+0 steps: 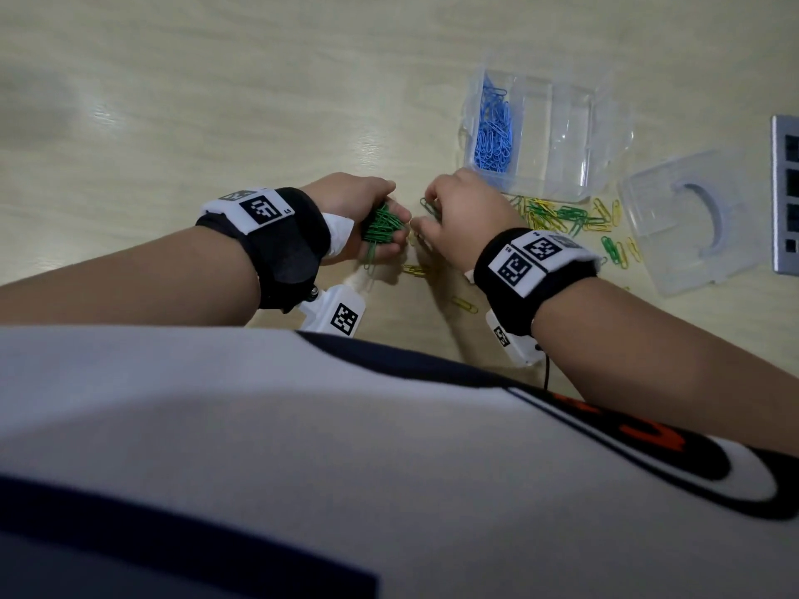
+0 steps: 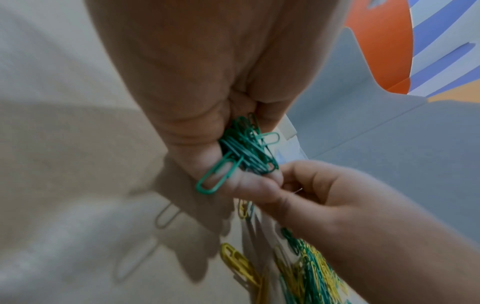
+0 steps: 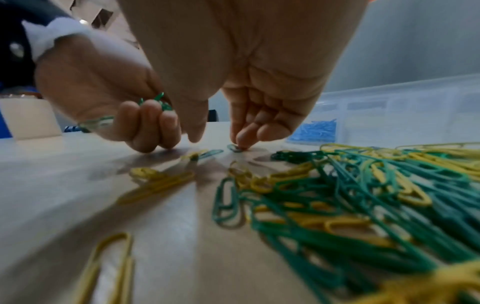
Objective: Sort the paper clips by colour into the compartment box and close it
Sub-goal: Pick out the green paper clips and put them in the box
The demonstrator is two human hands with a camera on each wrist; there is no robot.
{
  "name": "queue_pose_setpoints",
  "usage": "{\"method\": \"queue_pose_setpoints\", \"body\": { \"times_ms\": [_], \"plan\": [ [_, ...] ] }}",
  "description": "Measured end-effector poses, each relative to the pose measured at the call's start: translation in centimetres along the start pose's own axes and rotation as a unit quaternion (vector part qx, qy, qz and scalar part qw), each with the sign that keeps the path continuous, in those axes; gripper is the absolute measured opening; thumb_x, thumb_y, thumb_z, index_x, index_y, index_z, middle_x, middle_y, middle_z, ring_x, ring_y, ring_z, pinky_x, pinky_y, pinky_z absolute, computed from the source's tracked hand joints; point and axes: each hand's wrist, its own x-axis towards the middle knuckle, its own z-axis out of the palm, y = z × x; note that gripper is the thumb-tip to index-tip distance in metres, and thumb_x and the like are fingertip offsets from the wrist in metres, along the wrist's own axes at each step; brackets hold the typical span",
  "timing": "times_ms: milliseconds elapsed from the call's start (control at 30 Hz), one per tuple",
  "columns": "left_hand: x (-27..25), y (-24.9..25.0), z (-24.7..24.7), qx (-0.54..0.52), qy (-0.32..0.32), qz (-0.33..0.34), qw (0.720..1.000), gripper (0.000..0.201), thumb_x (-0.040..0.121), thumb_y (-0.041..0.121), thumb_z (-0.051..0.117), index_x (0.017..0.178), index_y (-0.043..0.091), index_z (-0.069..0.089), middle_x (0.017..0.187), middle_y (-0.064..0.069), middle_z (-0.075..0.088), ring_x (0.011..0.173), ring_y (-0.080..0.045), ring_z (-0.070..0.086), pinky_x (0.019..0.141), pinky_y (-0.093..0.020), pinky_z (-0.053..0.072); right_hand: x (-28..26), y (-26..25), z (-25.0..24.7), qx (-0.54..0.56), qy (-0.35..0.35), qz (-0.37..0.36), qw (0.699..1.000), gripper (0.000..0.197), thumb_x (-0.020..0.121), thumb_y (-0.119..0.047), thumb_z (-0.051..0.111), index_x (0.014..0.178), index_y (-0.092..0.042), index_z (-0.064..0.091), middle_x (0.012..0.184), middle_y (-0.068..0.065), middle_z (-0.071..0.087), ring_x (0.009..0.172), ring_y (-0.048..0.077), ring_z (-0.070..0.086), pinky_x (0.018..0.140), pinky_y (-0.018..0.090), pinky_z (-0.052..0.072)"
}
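The left hand [image 1: 363, 218] is curled tight around a bunch of green clips [image 1: 382, 227]. The right hand [image 1: 462, 218] presses one green clip [image 3: 235, 148] on the table [image 1: 216, 101] with a fingertip. The clear box [image 1: 557, 123] stands open nearby, with blue clips [image 1: 493, 127] inside.

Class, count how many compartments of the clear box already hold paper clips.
1. Only the leftmost compartment, as the head view shows it, of the compartment box holds clips: the blue paper clips. The other compartments look empty, though glare may hide something.

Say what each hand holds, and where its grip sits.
Left hand: bunch of green clips, cupped in curled fingers. Right hand: holds nothing; a fingertip touches one green clip on the table.
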Motion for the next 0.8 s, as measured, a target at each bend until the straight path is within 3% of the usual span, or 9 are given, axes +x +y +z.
{"method": "queue_pose_setpoints", "body": {
  "times_ms": [233,333,500,600,700,800],
  "plan": [
    [0.2,0.1,-0.3,-0.025,0.004,0.003,1.0,0.042,0.101,0.029,0.037,0.072,0.003,0.055,0.063,-0.013,0.053,0.053,-0.021,0.052,0.076,-0.035,0.053,0.7,0.2,0.5,-0.03,-0.021,0.029,0.999,0.025,0.091,-0.023,0.059,0.112,-0.01,0.059,0.112,0.011,0.059,0.103,0.028,0.057,0.086,0.034,0.048],
    [0.2,0.2,-0.3,-0.026,0.001,0.003,1.0,0.043,0.101,0.029,0.037,0.071,0.004,0.054,0.06,-0.012,0.052,0.055,-0.021,0.051,0.084,-0.037,0.051,0.8,0.2,0.6,-0.04,-0.045,0.056,0.997,0.022,0.092,-0.022,0.055,0.109,-0.01,0.06,0.108,0.011,0.063,0.1,0.029,0.059,0.081,0.033,0.048],
    [0.2,0.3,-0.2,-0.021,0.001,0.007,1.0,0.042,0.101,0.029,0.038,0.072,0.004,0.054,0.056,-0.01,0.055,0.052,-0.019,0.052,0.066,-0.031,0.053,0.5,0.1,0.5,-0.087,-0.084,0.046,0.992,0.021,0.088,-0.025,0.053,0.101,-0.011,0.061,0.103,0.012,0.059,0.085,0.028,0.055,0.069,0.032,0.042],
    [0.1,0.4,-0.1,-0.019,0.003,0.009,1.0,0.041,0.101,0.029,0.038,0.072,0.004,0.054,0.058,-0.01,0.054,0.052,-0.019,0.051,0.063,-0.031,0.051,-0.2,0.4,0.2,-0.135,-0.089,0.034,0.986,0.025,0.089,-0.028,0.051,0.106,-0.01,0.058,0.104,0.01,0.056,0.091,0.03,0.057,0.069,0.033,0.039],
    [0.1,0.3,0.0,-0.016,0.004,0.011,1.0,0.041,0.101,0.029,0.038,0.072,0.004,0.054,0.055,-0.01,0.055,0.051,-0.019,0.051,0.063,-0.031,0.052,-0.7,1.0,-0.1,-0.12,-0.073,0.034,0.99,0.02,0.088,-0.025,0.049,0.1,-0.01,0.056,0.101,0.01,0.057,0.081,0.028,0.054,0.069,0.034,0.043],
    [0.1,0.2,0.2,-0.013,0.009,0.012,1.0,0.041,0.101,0.029,0.038,0.072,0.005,0.054,0.053,-0.009,0.056,0.051,-0.019,0.051,0.067,-0.032,0.052,-0.8,1.5,-0.4,-0.072,-0.034,0.025,0.997,0.018,0.09,-0.021,0.049,0.103,-0.013,0.059,0.101,0.009,0.061,0.087,0.03,0.059,0.076,0.039,0.051]
  ]
}}
